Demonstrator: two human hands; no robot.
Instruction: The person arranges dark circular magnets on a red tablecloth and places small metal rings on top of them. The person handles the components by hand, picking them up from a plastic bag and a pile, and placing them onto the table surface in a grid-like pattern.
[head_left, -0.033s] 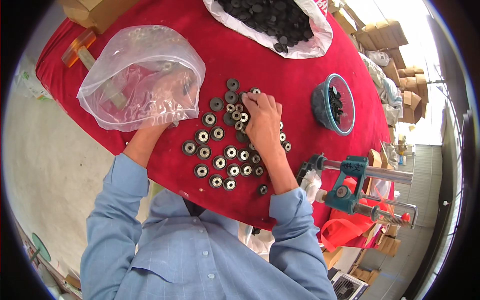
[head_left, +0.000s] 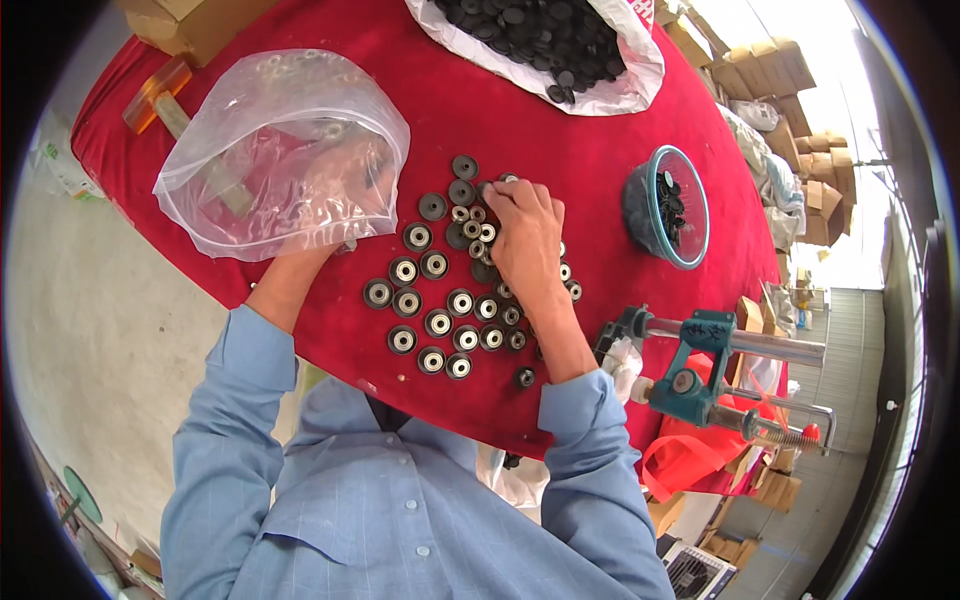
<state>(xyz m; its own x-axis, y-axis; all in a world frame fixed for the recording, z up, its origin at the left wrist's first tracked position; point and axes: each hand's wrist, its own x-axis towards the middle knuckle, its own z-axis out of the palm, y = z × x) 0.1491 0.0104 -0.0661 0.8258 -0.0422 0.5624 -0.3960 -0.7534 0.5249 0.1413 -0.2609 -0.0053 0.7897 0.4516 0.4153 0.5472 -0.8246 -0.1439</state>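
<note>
Through a clear plastic bag (head_left: 270,140) my left hand (head_left: 350,180) shows hazily; the plastic blurs its fingers, and their grip cannot be made out. Farther right, my right hand (head_left: 528,232) is closed, thumb and fingers pinched together low over the far side of a group of small parts. Whatever lies between its fingertips is hidden. A black disc with a centre hole (head_left: 464,167) lies just beyond. Loose metal bearings (head_left: 472,229) are clustered beside the fingers. Nearer to me, several black wheels with metal bearings set in them (head_left: 438,322) lie spread on the red cloth.
A white sack of black discs (head_left: 590,95) lies at the far edge. To the right stand a clear tub with black discs (head_left: 664,210) and a green hand press (head_left: 690,370). A hammer-like tool with an orange head (head_left: 158,95) lies partly under the bag. Cardboard boxes (head_left: 180,25) sit far left.
</note>
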